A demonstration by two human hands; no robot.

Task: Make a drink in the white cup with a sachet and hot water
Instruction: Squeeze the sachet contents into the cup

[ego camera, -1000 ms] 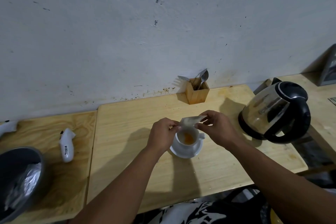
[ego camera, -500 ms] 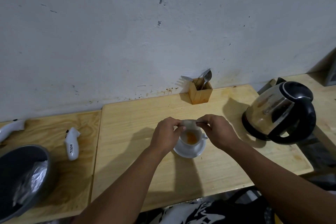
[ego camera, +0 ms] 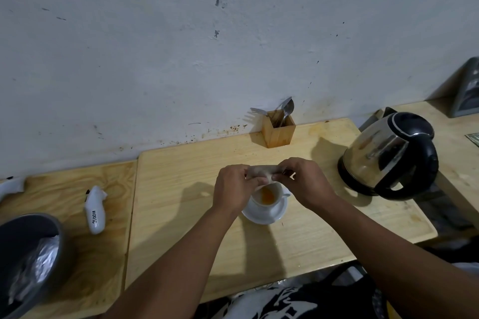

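Note:
A white cup point(ego camera: 275, 191) stands on a white saucer point(ego camera: 269, 215) in the middle of the wooden table point(ego camera: 181, 176). Orange-brown powder point(ego camera: 267, 195) lies in the cup's bottom. Just above the cup's far rim I hold a pale sachet point(ego camera: 261, 170) stretched level between both hands. My left hand point(ego camera: 234, 190) pinches its left end and my right hand point(ego camera: 303, 181) pinches its right end. A steel and black electric kettle point(ego camera: 391, 153) sits on its base to the right of the cup.
A wooden holder point(ego camera: 278, 130) with a fork and spoons stands against the wall behind the cup. On the left board lie a white controller point(ego camera: 96, 211) and another white piece point(ego camera: 11, 186). A grey bin point(ego camera: 28, 259) with a foil liner is at lower left.
The sachet was tilted over the cup with its mouth down; now both hands hold it flat and stretched above the rim. The view has shifted slightly.

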